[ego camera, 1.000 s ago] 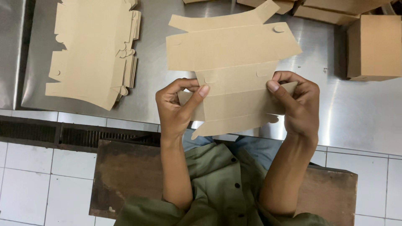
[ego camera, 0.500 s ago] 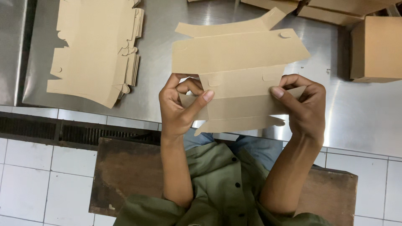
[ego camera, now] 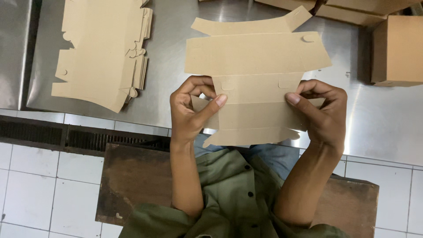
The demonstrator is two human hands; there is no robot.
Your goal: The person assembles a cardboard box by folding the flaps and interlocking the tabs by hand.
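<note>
A flat brown cardboard box blank (ego camera: 255, 66) with flaps and tabs is held up over the edge of a steel table (ego camera: 387, 119). My left hand (ego camera: 191, 110) grips its left side, thumb on the front and fingers curled behind. My right hand (ego camera: 321, 112) pinches its right side the same way. The blank is creased along several horizontal lines. Its lower flap hangs over my lap.
A stack of the same flat blanks (ego camera: 103, 53) lies on the table at the left. A folded cardboard box (ego camera: 396, 50) stands at the right, more cardboard at the top edge. Below are a floor drain grate (ego camera: 66, 136), white tiles and a wooden seat (ego camera: 132, 176).
The blank has shifted slightly right and up in the view. Both thumbs have slid a little along the middle panel; both hands keep their hold.
</note>
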